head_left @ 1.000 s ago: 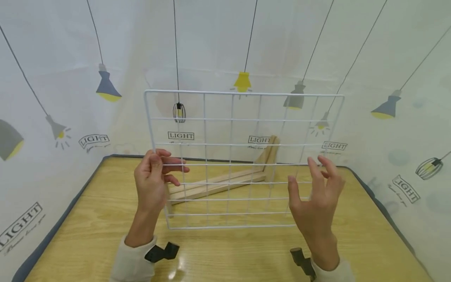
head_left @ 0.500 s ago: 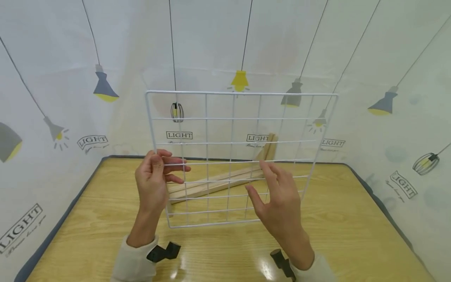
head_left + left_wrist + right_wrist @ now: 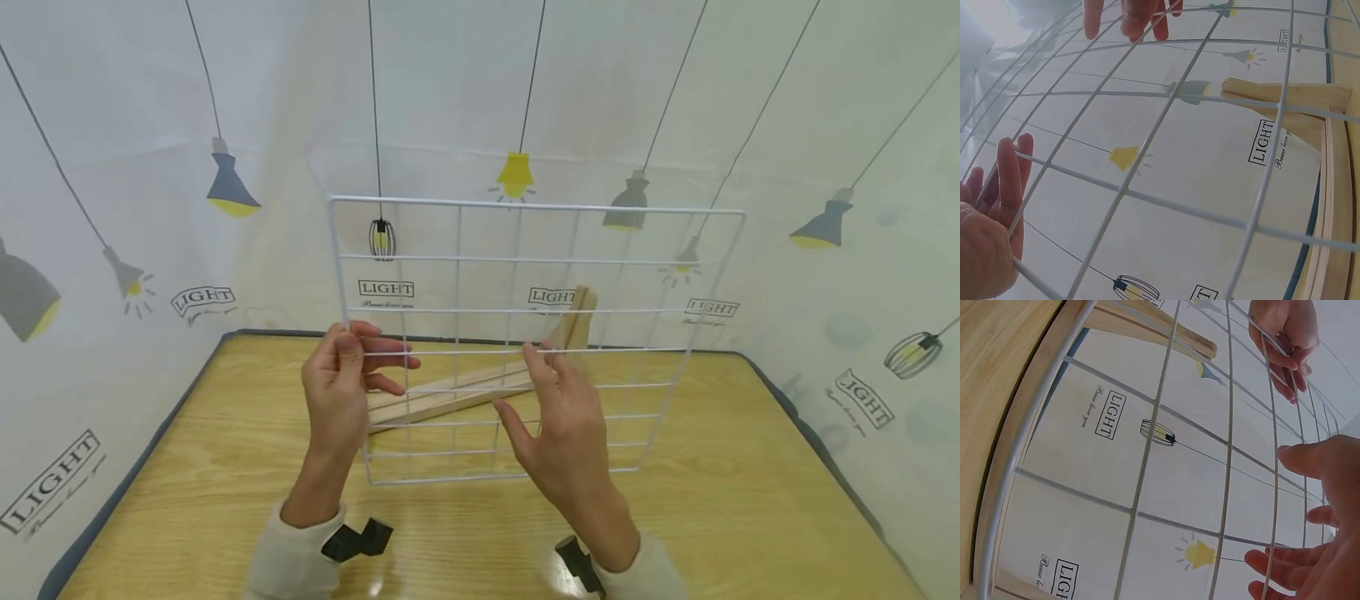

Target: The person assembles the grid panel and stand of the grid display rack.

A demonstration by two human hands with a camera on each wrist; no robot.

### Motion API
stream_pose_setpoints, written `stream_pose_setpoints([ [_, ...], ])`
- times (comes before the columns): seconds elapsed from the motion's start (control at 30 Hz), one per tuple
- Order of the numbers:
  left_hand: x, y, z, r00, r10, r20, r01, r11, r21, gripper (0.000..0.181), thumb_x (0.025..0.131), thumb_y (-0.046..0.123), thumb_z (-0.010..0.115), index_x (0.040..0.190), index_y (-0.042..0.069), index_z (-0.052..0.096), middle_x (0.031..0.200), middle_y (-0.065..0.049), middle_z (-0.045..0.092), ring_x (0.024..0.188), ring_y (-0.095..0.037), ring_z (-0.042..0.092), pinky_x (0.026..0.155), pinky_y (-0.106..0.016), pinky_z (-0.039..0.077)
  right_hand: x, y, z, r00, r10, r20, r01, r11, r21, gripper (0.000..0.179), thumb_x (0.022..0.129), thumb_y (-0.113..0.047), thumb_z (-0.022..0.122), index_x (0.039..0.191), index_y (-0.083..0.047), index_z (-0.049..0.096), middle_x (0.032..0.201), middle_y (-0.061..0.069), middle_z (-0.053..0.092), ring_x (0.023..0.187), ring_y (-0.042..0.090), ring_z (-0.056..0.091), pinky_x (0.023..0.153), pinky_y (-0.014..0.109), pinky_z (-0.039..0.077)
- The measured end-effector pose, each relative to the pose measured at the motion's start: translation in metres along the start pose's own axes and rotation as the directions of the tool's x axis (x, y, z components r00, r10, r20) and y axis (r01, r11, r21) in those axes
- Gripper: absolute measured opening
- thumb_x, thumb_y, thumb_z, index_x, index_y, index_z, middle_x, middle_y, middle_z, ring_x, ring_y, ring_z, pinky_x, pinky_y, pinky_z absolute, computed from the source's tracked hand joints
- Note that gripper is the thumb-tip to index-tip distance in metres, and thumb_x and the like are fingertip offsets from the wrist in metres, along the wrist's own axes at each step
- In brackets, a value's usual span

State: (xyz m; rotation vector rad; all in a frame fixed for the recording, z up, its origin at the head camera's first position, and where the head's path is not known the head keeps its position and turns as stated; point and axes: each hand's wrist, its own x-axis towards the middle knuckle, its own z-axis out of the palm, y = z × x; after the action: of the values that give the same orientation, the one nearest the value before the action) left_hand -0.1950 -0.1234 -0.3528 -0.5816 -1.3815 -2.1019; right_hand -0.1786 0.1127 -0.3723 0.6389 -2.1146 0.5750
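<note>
A white wire grid panel (image 3: 540, 206) stands upright over the table in the head view. My left hand (image 3: 333, 412) grips its left edge, thumb on the near side and the other fingers spread behind the wires. My right hand (image 3: 566, 437) is at the panel's lower middle, thumb and fingers apart and loosely bent. In the right wrist view, the right hand (image 3: 1329, 512) has fingertips right at the wires and is not curled round any of them. Behind the panel lies a pale wooden frame (image 3: 461, 402) of joined strips, partly hidden, with a short upright (image 3: 581, 308) at its right end.
The wood-grain table (image 3: 465, 542) has a dark edge along its back and sides. White sheeting (image 3: 450, 100) printed with hanging lamps encloses it at the back and both sides. A black camera mount sits on each wrist.
My right hand has moved left from the panel's right side to its middle. The panel swung slightly, then shifted a little to the right along with my left hand, which keeps its grip.
</note>
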Motion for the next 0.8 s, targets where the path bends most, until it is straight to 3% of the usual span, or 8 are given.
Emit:
stream_pose_setpoints([
  [0.17, -0.003, 0.002, 0.006, 1.0, -0.004, 0.025, 0.004, 1.0, 0.009, 0.036, 0.107, 0.02, 0.036, 0.099, -0.01, 0.052, 0.088, -0.006, 0.077, 0.071, -0.02, 0.075, 0.042, -0.029, 0.054, -0.001, 0.003, 0.005, 1.0, 0.022, -0.013, -0.023, 0.999, -0.041, 0.083, 0.076, -0.028, 0.086, 0.144, -0.005, 0.046, 0.129, 0.024, 0.057, 0.114, 0.037, 0.057, 0.091, 0.058, 0.046],
  [0.3, -0.005, 0.002, 0.01, 0.999, 0.004, 0.044, -0.005, 1.0, 0.005, 0.033, 0.108, 0.02, 0.035, 0.099, -0.004, 0.055, 0.089, -0.005, 0.077, 0.072, -0.019, 0.075, 0.042, -0.028, 0.054, -0.001, 0.004, 0.009, 0.998, 0.035, -0.056, -0.038, 0.998, -0.059, 0.086, 0.071, -0.026, 0.091, 0.142, -0.002, 0.048, 0.127, 0.025, 0.057, 0.117, 0.038, 0.057, 0.09, 0.056, 0.046],
  [0.57, -0.009, 0.0, 0.017, 0.996, 0.016, 0.086, -0.016, 1.0, -0.003, 0.034, 0.108, 0.017, 0.034, 0.099, -0.01, 0.052, 0.092, -0.005, 0.077, 0.074, -0.019, 0.075, 0.044, -0.027, 0.054, -0.001, 0.007, 0.011, 0.989, 0.077, -0.127, -0.095, 0.986, -0.135, 0.083, 0.068, -0.024, 0.092, 0.137, -0.002, 0.052, 0.125, 0.022, 0.06, 0.092, 0.035, 0.064, 0.074, 0.052, 0.053],
  [0.8, -0.012, -0.002, 0.019, 0.994, 0.024, 0.109, -0.025, 1.0, 0.01, 0.031, 0.108, 0.021, 0.035, 0.1, 0.002, 0.057, 0.094, -0.003, 0.077, 0.075, -0.019, 0.075, 0.045, -0.029, 0.055, -0.001, 0.01, 0.01, 0.983, 0.092, -0.159, -0.12, 0.976, -0.179, 0.08, 0.07, -0.033, 0.09, 0.135, -0.003, 0.054, 0.123, 0.02, 0.062, 0.077, 0.036, 0.063, 0.059, 0.048, 0.053],
])
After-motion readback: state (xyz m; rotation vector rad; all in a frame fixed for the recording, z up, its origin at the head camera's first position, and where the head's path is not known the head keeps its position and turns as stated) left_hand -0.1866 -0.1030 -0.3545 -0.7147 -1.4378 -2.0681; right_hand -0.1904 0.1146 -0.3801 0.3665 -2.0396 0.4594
